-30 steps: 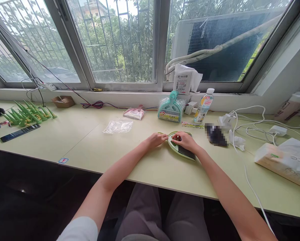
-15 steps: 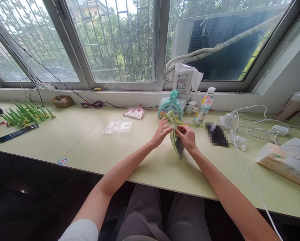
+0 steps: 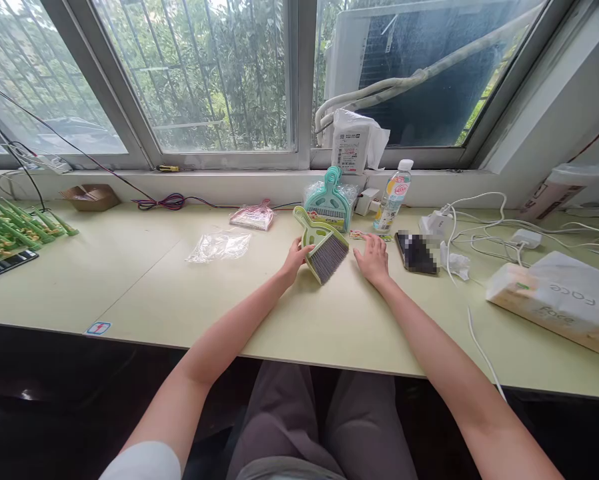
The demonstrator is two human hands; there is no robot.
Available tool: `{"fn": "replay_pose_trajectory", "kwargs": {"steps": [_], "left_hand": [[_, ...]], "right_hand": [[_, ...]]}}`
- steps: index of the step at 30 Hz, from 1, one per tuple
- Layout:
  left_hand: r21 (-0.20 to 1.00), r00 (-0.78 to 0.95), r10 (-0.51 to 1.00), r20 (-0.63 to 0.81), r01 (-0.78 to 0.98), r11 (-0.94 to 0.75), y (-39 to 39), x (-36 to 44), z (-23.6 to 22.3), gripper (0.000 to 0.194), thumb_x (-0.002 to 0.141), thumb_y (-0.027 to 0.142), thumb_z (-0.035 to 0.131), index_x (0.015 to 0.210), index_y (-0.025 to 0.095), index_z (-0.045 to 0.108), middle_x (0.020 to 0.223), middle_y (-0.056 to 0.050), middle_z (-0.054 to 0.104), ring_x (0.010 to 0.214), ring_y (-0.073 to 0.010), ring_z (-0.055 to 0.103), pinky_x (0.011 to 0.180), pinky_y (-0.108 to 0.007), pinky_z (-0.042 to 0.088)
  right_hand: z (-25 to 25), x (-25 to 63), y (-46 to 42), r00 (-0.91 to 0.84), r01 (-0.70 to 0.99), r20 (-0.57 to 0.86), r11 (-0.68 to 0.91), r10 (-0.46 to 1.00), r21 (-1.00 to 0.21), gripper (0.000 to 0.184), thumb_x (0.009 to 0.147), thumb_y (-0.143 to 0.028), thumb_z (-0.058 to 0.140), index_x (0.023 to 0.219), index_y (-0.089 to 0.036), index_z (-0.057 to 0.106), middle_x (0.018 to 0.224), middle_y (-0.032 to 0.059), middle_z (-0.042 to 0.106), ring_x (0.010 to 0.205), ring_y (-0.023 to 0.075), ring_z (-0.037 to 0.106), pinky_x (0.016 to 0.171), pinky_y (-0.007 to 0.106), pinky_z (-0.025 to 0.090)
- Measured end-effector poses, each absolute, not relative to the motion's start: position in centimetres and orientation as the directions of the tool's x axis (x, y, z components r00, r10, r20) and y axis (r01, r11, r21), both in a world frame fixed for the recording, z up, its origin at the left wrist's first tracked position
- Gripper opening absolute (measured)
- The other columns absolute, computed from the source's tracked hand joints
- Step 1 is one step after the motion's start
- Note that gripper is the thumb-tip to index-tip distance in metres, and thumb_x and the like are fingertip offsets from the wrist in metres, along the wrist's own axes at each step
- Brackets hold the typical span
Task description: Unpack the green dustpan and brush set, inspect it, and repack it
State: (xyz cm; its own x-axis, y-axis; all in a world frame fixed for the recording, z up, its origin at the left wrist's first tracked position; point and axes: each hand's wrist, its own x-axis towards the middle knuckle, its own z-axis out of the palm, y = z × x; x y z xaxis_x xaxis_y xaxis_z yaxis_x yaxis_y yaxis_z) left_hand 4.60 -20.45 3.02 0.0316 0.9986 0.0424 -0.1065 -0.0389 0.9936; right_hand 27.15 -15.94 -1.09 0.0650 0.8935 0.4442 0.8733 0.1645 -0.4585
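Note:
My left hand grips a green brush and dustpan set at its left side, thumb on the front. The set is tilted, its handle pointing up and left and the grey bristles facing me. To its right, my right hand rests low over the table with its fingers stretched out, apart from the set. Just beyond those fingers lies a colourful printed card strip. Behind the green set stands a teal brush and dustpan set in clear wrapping.
A clear plastic bag and a pink wrapped dustpan set lie to the left. On the right are a bottle, a phone, a crumpled tissue, white cables and a tissue pack. A small cardboard box sits farther left.
The green set has moved from my right hand into my left and turned so its bristles face me. My right hand has let go and opened toward the card strip. The view has shifted right.

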Motion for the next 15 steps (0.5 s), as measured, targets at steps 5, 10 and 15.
{"fn": "replay_pose_trajectory", "kwargs": {"steps": [5,10,15], "left_hand": [[0.98,-0.047,0.999,-0.027,-0.2,0.017,-19.3,3.4,2.3,0.036,0.08,0.043,0.052,0.108,0.02,0.054,0.099,-0.005,0.066,0.087,-0.0166,0.063,0.078,-0.028,0.051],[0.947,-0.123,0.987,-0.099,-0.315,0.056,-18.5,2.9,2.0,0.045,0.086,0.051,0.04,0.115,0.019,0.054,0.095,-0.006,0.068,0.087,-0.0194,0.064,0.079,-0.034,0.053],[0.94,-0.094,0.993,-0.074,-0.34,0.038,-18.7,3.2,2.2,0.045,0.088,0.049,0.037,0.114,0.018,0.057,0.095,-0.007,0.069,0.092,-0.0229,0.065,0.083,-0.037,0.053]], "right_hand": [[-1.4,27.6,-14.5,-0.075,0.911,0.217,0.155,0.973,-0.382,0.061,0.09,-0.043,0.033,0.146,-0.02,0.02,0.157,0.0107,0.014,0.144,0.0281,0.003,0.109,0.066,0.003],[-1.1,28.1,-13.4,-0.065,0.925,0.119,0.104,0.991,-0.366,0.068,0.091,-0.05,0.028,0.149,-0.02,0.01,0.157,0.0109,0.011,0.145,0.0275,-0.002,0.108,0.067,-0.003],[-0.9,27.8,-12.3,-0.044,0.942,0.127,0.083,0.991,-0.324,0.068,0.092,-0.051,0.029,0.149,-0.016,0.018,0.155,0.0147,0.019,0.144,0.0311,0.005,0.107,0.066,-0.008]]}}
